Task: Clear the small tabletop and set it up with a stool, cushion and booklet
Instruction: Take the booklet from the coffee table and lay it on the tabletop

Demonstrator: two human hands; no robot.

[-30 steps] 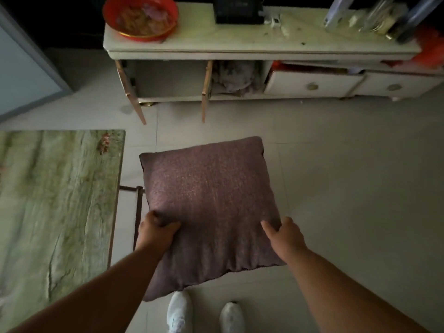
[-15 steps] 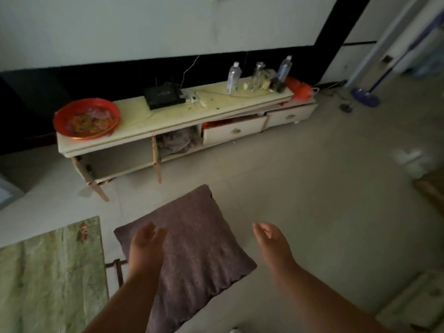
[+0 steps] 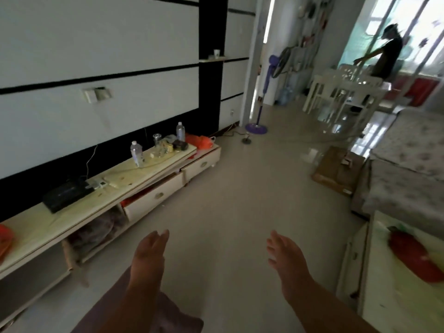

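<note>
The purple cushion (image 3: 177, 318) lies low at the bottom edge of the view, mostly hidden under my left forearm. My left hand (image 3: 150, 255) hangs above it, empty, fingers straight and close together. Off to the right, my right hand (image 3: 286, 253) is out over the bare tiled floor, empty with fingers apart. Neither hand touches the cushion. The stool, the small green tabletop and the booklet are out of view.
A long low cream cabinet (image 3: 144, 171) runs along the left wall, with water bottles, a black box and half-open drawers. A cardboard box (image 3: 336, 171) lies on the floor, and a covered sofa (image 3: 408, 164) stands at right. A purple fan (image 3: 262, 97), white chairs and another person (image 3: 384, 56) stand far back.
Both hands have let go of the cushion and lifted off it. The view has swung up and to the right, and the green tabletop has left the frame.
</note>
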